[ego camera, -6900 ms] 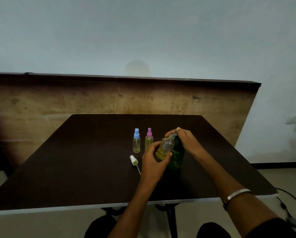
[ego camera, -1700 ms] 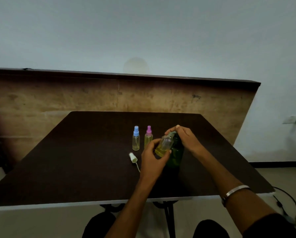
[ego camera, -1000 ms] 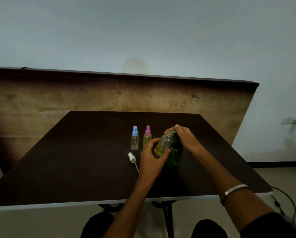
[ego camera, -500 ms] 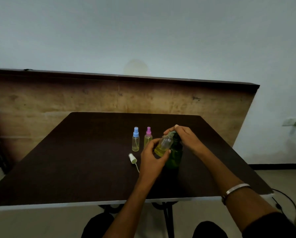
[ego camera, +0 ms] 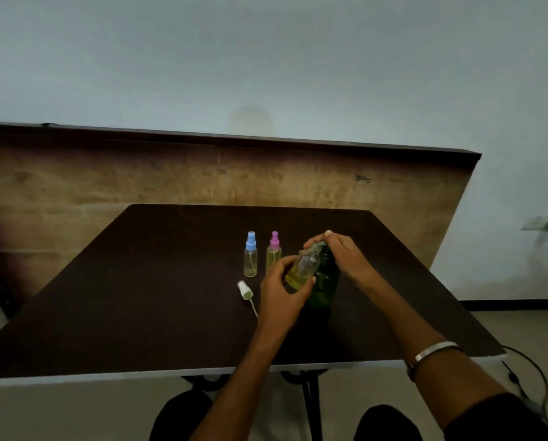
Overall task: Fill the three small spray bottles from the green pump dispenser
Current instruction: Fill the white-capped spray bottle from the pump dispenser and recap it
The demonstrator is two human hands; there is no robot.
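The left hand grips an uncapped small spray bottle, fingers and thumb curled round its lower half, and holds it tilted with the open neck up against the spout of the green pump dispenser. Yellowish liquid fills the lower part of this bottle. The right hand rests on top of the dispenser, its fingers curved over the pump head; whether it is pressing down cannot be told. The dispenser stands upright on the dark bench, just behind the left hand's fingers and below the right hand.

Left of the left hand and slightly farther from the person stand two capped bottles side by side: the pink-capped bottle nearer the hands, the blue-capped bottle just beyond it. Both hold pale yellow liquid. A loose white spray cap with its thin dip tube lies on the bench just left of the left wrist. A metal bangle circles the right forearm.
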